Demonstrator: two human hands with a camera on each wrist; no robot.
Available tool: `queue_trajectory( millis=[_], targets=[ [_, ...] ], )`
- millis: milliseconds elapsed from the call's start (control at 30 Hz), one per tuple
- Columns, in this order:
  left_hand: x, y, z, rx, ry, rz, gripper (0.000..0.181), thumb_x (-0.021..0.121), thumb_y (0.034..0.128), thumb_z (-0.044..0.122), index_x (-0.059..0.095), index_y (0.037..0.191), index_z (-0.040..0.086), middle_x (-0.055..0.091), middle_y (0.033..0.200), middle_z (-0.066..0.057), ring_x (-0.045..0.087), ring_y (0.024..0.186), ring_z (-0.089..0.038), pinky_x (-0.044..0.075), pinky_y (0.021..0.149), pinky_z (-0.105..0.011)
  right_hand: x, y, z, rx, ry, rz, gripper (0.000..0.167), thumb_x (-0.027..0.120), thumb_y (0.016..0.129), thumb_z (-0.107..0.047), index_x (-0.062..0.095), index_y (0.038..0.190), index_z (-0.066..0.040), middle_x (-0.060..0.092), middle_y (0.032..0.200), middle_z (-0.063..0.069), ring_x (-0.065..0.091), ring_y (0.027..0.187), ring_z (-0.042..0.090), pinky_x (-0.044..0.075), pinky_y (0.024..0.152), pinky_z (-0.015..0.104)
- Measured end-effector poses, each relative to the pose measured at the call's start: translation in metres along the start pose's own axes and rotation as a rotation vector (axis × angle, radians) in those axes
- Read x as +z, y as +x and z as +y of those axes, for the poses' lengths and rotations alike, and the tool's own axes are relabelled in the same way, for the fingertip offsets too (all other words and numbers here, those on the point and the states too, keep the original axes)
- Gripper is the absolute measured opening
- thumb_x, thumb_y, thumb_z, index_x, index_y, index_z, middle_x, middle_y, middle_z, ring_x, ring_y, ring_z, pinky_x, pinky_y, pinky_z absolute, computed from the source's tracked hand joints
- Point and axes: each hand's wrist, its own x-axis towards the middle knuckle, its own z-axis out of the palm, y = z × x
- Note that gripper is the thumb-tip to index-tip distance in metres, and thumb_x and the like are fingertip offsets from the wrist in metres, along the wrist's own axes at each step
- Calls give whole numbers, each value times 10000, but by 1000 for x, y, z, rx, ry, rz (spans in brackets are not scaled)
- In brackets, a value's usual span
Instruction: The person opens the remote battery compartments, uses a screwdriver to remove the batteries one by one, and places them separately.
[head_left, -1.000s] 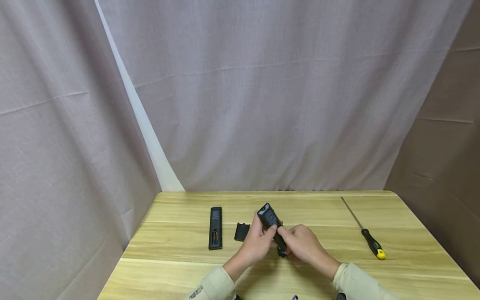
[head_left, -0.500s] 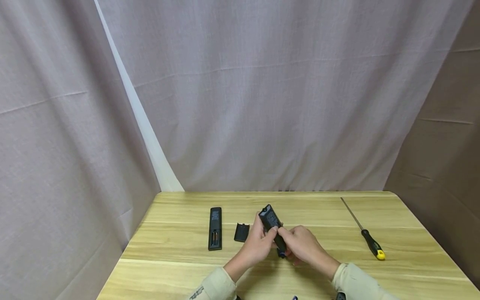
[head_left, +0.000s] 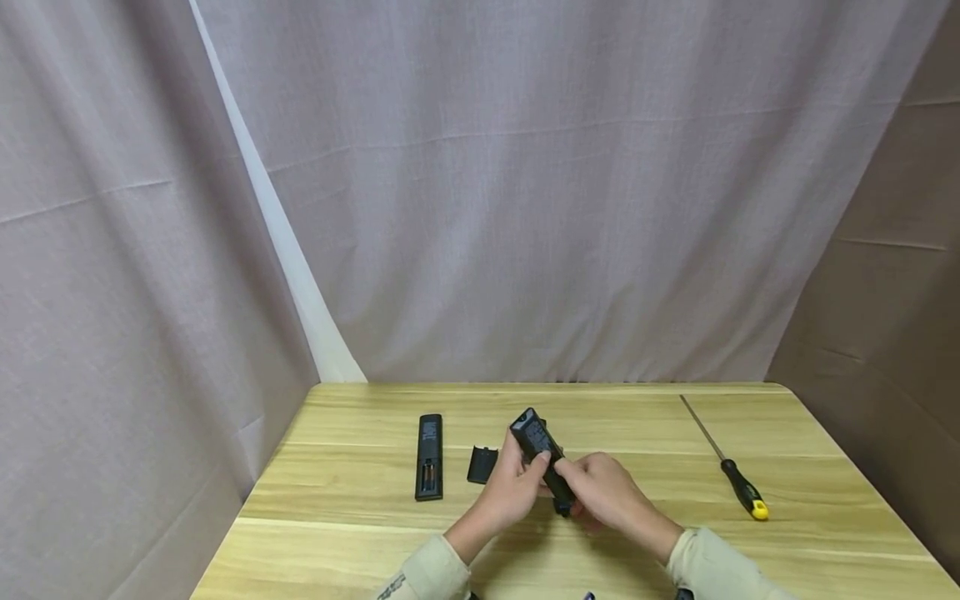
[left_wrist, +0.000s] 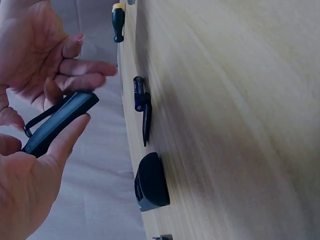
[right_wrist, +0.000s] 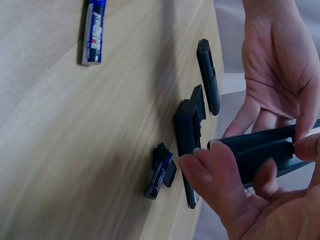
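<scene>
Both hands hold a black remote control (head_left: 534, 437) above the table, tilted with its pale far end up. My left hand (head_left: 510, 492) grips it from the left, its thumb on the back face. From the right, my right hand (head_left: 607, 492) pinches the near part between thumb and fingers. A thin black strip (left_wrist: 42, 116) runs along the remote in the left wrist view; I cannot tell whether it is a loose cover. On the table below lie another black remote (right_wrist: 185, 132) and a blue battery (right_wrist: 157, 177) against a small black piece.
A remote with a battery in its uncovered compartment (head_left: 429, 458) lies to the left. Between it and the hands is a battery cover (head_left: 482, 464). A yellow-ended screwdriver (head_left: 742, 487) lies right. Another blue battery (right_wrist: 94, 35) lies nearer. Curtains (head_left: 525, 208) surround the table (head_left: 337, 533).
The held remote dips slightly to the left with the left thumb, and more of a black thing shows behind its far right side. Both hands keep their hold.
</scene>
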Motion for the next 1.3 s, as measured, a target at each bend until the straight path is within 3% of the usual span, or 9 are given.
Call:
queue_trajectory(
  millis=[200,400,500,633,867,1000,1167,1300],
  targets=[
    [0,-1,0,6,9,-6,452,454,1152,174,292,1565,85,641,1392,-222,757,1112,-245,689,862,-432,-1,-2,-1,-53,-10,51,215,622,972,-295,593,950,-83,665,566,78,636,432,209,515,372,335],
    [2,1,-1,12,13,9,397,446,1155,162,304,1517,84,640,1367,-250,770,1066,-247,689,836,-360,-1,-6,-3,-135,101,38,172,619,949,-123,593,1116,-92,607,522,38,554,366,151,494,359,310],
    [2,1,-1,14,22,20,391,441,1158,174,305,1515,90,635,1388,-246,762,1098,-248,685,835,-335,-2,-8,-3,-153,176,15,176,590,937,-53,616,1109,-79,616,568,61,589,422,168,545,395,337],
    [1,0,-1,27,36,46,379,458,1154,185,335,1500,93,648,1381,-222,749,1146,-249,679,840,-310,-3,-10,1,-195,200,-3,123,562,943,-17,640,1029,-57,634,614,80,652,503,223,586,448,347],
    [-11,0,2,6,-29,119,357,445,1157,165,343,1491,96,586,1475,-299,730,1215,-395,682,885,-463,-14,-15,13,-243,234,-21,99,525,978,21,623,992,29,685,753,176,704,624,259,638,545,381],
    [-16,1,4,0,-53,124,361,435,1158,167,333,1498,98,569,1494,-314,731,1211,-419,679,899,-440,-20,-16,20,-250,269,-26,103,527,985,41,621,1028,39,692,798,176,716,668,232,645,577,353],
    [-19,0,4,-3,-50,129,367,430,1160,161,326,1504,92,576,1473,-316,738,1201,-399,685,879,-399,-29,-16,29,-272,219,-11,58,638,989,-5,642,1048,0,716,841,115,731,723,188,635,602,326],
    [-22,0,4,6,-78,146,363,429,1155,134,323,1495,68,573,1443,-309,734,1197,-420,684,884,-426,-38,-14,41,-232,130,17,81,723,1004,-112,675,1041,-58,741,894,89,726,773,163,618,646,288]
  ],
)
